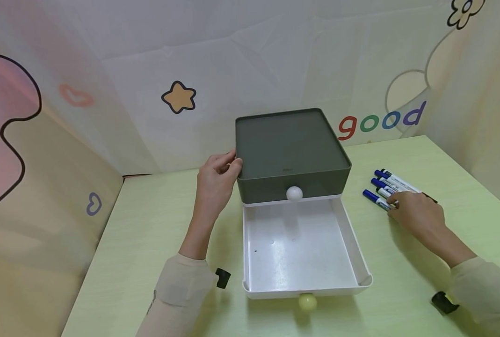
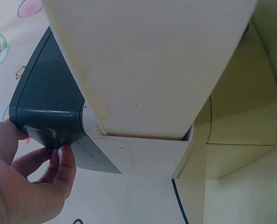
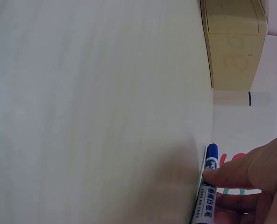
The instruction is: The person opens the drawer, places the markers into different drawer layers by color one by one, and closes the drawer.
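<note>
Desk (image 1: 148, 262): pale green, printed cloth (image 1: 254, 61) beyond its back edge.
Drawer box (image 1: 292, 145): near that edge, its left side held by the left hand (image 1: 216, 180).
White drawer (image 1: 300, 257): open toward the front edge.
Markers (image 1: 401, 181): near the right edge; the right hand (image 1: 418, 213) pinches the frontmost.
Risk: careless fingers could roll neighbouring pens; slack left-hand hold could let the box skid.
</note>
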`<state>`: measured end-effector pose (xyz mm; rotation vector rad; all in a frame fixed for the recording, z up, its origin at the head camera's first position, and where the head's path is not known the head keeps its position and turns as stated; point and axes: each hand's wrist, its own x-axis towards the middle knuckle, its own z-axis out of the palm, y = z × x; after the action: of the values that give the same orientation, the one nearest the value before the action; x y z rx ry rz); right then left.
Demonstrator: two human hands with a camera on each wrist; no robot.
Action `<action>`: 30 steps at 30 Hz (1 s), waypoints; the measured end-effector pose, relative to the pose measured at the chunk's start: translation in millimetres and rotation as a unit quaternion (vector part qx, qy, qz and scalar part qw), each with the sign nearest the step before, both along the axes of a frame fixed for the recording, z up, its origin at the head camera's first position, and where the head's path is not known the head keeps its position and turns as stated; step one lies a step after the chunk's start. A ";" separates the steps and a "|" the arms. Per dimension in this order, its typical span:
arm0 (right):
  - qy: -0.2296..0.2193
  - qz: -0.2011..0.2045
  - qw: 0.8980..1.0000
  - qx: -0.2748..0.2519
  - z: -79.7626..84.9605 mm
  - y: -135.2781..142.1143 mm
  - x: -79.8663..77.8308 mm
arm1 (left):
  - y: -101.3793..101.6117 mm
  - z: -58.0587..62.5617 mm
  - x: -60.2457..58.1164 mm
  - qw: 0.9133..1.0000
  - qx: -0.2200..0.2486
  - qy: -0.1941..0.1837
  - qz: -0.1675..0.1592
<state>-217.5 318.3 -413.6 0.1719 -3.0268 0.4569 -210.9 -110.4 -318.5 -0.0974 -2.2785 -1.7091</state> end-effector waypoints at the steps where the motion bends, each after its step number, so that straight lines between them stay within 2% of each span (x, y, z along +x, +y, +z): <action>1: -0.001 0.000 1.000 -0.002 0.4 0.1 0.7 | 0.2 0.3 0.3 1.000 -0.001 -0.001 -0.001; 7: -0.004 0.014 1.000 -0.008 10.8 -0.9 5.9 | 0.3 0.8 0.2 1.000 -0.007 0.001 0.000; 13: 0.009 0.022 1.000 -0.008 30.6 -3.0 16.0 | -0.3 0.5 0.5 1.000 -0.005 -0.002 -0.001; 25: 0.073 0.022 0.997 -0.016 72.8 -6.6 40.3 | -0.3 1.5 2.1 1.000 -0.005 -0.006 0.001; 30: 0.077 0.019 0.996 -0.030 88.2 -11.1 49.9 | -0.2 1.9 1.2 1.000 -0.006 -0.006 0.002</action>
<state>-167.5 307.2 -325.4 0.2482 -2.8600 0.5124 -209.7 -110.6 -316.7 -0.0858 -2.2960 -1.6983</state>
